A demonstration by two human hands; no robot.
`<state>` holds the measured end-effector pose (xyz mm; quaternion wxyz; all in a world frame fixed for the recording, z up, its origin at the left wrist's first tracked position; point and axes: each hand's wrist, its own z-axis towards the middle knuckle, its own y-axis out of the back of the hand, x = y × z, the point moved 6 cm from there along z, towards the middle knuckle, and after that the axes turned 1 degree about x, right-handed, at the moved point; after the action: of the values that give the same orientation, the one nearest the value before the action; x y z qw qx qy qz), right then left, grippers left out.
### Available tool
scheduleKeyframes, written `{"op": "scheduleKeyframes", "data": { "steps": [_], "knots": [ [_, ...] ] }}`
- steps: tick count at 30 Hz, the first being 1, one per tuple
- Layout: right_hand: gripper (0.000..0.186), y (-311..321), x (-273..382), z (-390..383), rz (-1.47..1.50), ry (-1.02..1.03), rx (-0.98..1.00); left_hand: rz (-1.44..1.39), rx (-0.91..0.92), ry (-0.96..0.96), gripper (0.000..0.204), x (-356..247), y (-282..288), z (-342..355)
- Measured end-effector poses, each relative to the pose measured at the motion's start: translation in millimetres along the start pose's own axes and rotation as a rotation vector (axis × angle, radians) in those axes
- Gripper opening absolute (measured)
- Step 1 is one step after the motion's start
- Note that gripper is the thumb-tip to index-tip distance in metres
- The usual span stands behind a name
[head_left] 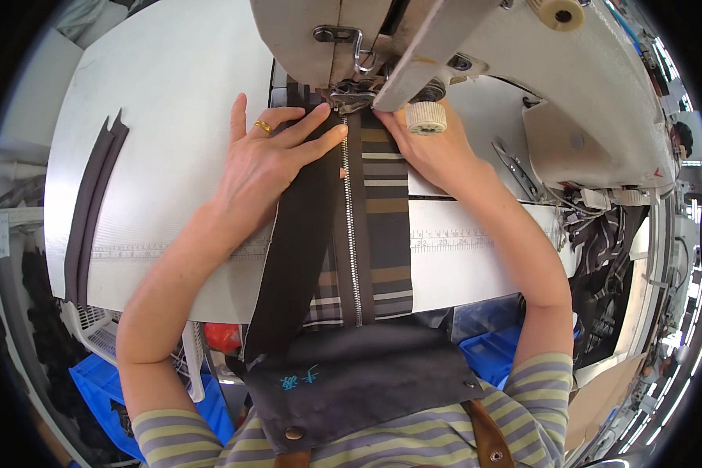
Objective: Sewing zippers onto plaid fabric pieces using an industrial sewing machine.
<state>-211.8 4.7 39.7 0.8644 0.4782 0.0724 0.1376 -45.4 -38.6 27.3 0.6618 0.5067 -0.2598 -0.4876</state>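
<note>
My left hand lies open with fingers spread, wearing a gold ring. Its fingertips press on a dark fabric strip beside a metal zipper, just in front of the presser foot of a sewing machine. My right hand rests flat at the right edge of striped fabric, one digit stretched out on it. The machine's head and knob hide its other fingers. The zipper runs from under the presser foot toward me, with striped fabric along both sides.
Two narrow dark strips lie on the white table at left. Thread snips rest right of my right hand, by the machine. Printed ruler markings cross the table. Blue bins and a white basket stand below its front edge.
</note>
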Motion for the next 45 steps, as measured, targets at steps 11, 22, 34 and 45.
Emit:
{"op": "scheduleKeyframes", "data": {
  "steps": [11, 22, 34, 45],
  "knots": [
    [0.005, 18, -8, -6, -0.026, -0.026, -0.088, -0.017, -0.021, 0.010, 0.058, -1, 1, 0],
    [0.014, -21, -13, -1, -0.113, 0.065, 0.294, 0.013, -0.015, 0.006, 0.058, 2, -2, -1],
    [0.014, 2, 0, 1, -0.015, 0.063, 0.007, -0.004, -0.008, 0.004, 0.060, 0, 2, -2],
    [0.007, 7, -15, -20, 0.262, -0.325, 0.042, 0.006, 0.045, -0.005, 0.061, -1, 2, -4]
  ]
}}
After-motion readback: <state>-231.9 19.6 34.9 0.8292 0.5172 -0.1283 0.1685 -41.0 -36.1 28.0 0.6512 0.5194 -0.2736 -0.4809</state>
